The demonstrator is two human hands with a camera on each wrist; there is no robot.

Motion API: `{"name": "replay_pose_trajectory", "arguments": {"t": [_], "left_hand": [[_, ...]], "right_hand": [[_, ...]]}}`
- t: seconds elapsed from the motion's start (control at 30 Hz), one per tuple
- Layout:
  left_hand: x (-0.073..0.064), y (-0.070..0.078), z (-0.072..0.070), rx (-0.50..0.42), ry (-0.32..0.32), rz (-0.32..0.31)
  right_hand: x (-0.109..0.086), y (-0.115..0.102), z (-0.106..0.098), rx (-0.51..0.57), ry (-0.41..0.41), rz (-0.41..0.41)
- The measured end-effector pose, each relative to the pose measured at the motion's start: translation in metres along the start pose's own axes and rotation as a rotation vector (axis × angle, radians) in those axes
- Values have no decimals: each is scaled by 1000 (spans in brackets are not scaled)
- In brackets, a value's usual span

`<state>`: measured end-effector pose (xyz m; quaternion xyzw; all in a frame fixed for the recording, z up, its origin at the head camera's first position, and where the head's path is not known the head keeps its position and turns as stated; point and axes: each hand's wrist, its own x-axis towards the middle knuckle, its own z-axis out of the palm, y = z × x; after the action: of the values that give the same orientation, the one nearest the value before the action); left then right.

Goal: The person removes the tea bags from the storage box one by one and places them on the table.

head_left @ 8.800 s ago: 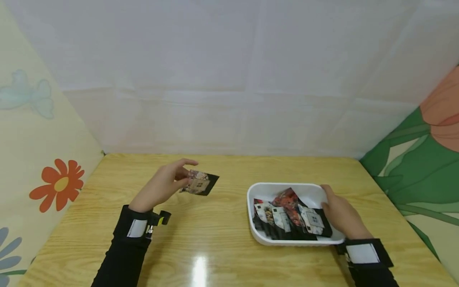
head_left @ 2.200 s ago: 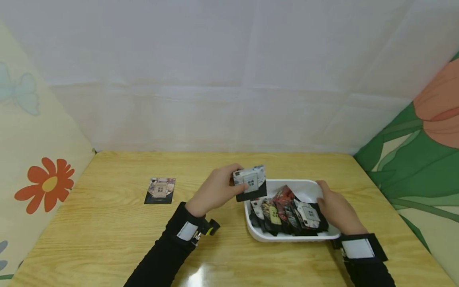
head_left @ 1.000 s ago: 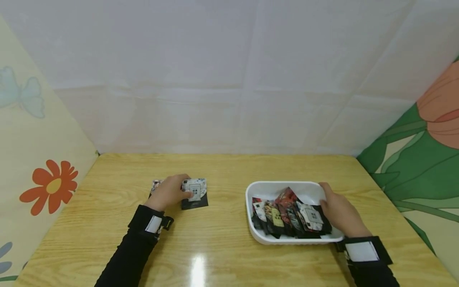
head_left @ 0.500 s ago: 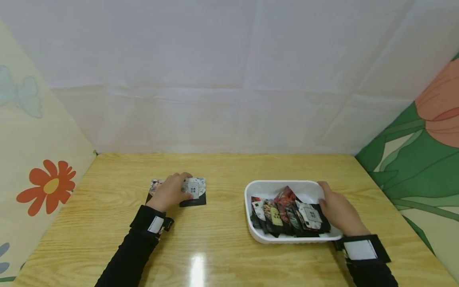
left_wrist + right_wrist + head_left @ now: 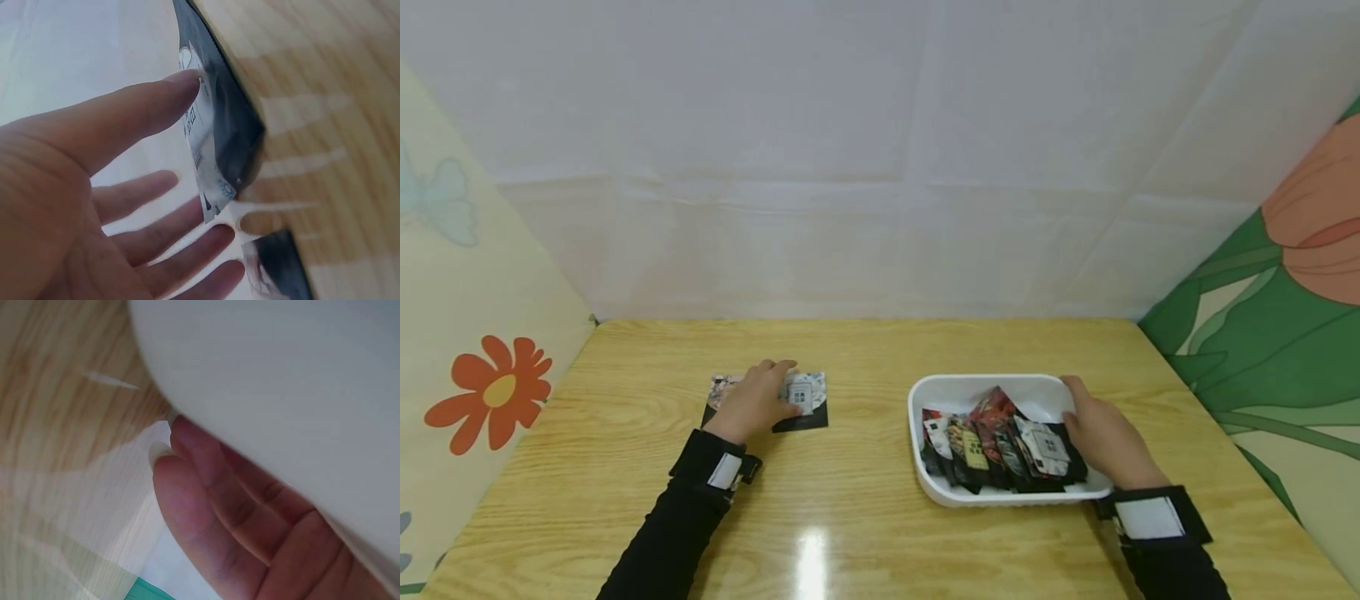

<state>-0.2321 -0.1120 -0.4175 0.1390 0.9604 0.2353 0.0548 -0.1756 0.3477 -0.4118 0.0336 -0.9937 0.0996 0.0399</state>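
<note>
My left hand (image 5: 752, 406) is at a small black-and-white sachet (image 5: 800, 400) lying on the table. In the left wrist view, the thumb tip touches the white face of this sachet (image 5: 203, 125) while the other fingers are spread. Partly hidden behind the hand lies a pink-and-black sachet (image 5: 721, 388). At the right, my right hand (image 5: 1107, 437) grips the end of a white plastic basin (image 5: 951, 498) by its rim. Several sachets (image 5: 1000, 446) with red, yellow, white and black printing lie heaped inside. In the right wrist view, curled fingers (image 5: 187, 494) show beneath the basin's wall.
The wooden table (image 5: 865, 533) stretches between the sachets and the basin. A white sheet (image 5: 880, 192) hangs behind its far edge. Printed panels with a red flower (image 5: 500, 390) and green leaves (image 5: 1247, 350) flank it.
Earlier my left hand held the pink-and-black sachet, later seen on the table. It then brought the black-and-white sachet from above the basin leftward and laid it alongside. The right hand stayed on the basin.
</note>
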Motion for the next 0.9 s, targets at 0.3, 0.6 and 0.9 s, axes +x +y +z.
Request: {"name": "replay_pose_trajectory", "arguments": {"t": [0.3,0.6,0.9], "left_hand": [[-2,5,-2,55,14,25],[-10,24,-2,105,142,160],[-21,78,15,159,252,403]], "right_hand": [[0,0,0,7,3,-1],[0,-1,0,12,6,-6],[-1,1,1,6,14,-12]]}}
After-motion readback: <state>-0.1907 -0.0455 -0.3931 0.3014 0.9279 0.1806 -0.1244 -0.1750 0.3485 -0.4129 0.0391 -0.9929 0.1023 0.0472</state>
